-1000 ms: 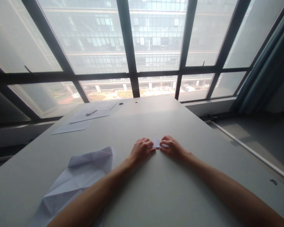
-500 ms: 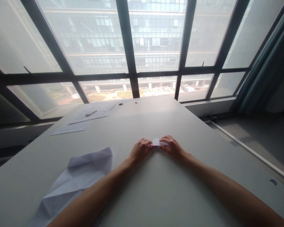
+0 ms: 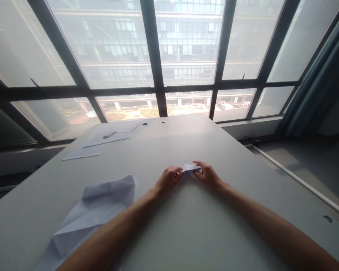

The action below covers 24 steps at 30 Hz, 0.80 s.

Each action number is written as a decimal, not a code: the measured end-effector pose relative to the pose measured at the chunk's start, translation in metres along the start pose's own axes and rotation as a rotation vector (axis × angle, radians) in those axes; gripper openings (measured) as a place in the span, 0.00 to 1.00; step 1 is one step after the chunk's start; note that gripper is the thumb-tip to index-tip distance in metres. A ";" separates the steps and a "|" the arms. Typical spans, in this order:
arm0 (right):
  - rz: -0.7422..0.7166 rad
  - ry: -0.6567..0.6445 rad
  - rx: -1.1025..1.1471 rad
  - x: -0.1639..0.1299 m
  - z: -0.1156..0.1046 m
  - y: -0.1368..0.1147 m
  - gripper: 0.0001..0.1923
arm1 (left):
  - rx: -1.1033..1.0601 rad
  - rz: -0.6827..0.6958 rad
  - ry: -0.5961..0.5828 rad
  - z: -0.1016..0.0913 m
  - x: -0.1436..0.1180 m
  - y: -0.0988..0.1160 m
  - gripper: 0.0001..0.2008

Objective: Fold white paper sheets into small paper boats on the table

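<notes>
Roughly midway across the desk (image 3: 203,143) lies a small folded paper piece (image 3: 190,167), white, flat and tapering to points, its folds too small to read. Both hands pinch it: left hand (image 3: 168,178) on its left tip, right hand (image 3: 208,175) on its right. A large creased paper sheet (image 3: 93,210) lies toward the near left corner.

You find no text, label, brand, number or sign that can be read anywhere here, neither on the papers, the table nor the building beyond the window.
</notes>
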State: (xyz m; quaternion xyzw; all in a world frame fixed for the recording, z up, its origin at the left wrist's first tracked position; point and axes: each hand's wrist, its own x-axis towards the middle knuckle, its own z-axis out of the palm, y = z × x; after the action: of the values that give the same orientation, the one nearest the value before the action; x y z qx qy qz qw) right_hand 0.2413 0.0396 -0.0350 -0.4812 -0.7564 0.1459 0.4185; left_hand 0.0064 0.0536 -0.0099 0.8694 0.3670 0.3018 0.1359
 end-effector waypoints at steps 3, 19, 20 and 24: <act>-0.029 0.049 0.021 0.001 -0.001 -0.003 0.23 | -0.068 -0.036 0.000 0.002 -0.001 -0.002 0.15; -0.194 -0.009 0.103 0.001 -0.009 -0.013 0.06 | -0.172 -0.080 -0.024 0.000 0.000 -0.004 0.16; -0.244 -0.053 0.087 0.001 -0.010 -0.013 0.07 | -0.181 -0.089 -0.020 -0.001 0.001 -0.004 0.16; -0.370 -0.223 -0.030 0.000 -0.013 -0.016 0.11 | -0.154 -0.149 -0.024 -0.001 0.004 -0.003 0.21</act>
State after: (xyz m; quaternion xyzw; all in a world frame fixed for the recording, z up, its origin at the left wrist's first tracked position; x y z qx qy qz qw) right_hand 0.2420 0.0293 -0.0172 -0.3211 -0.8756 0.1077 0.3445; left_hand 0.0066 0.0589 -0.0089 0.8302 0.4045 0.3077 0.2290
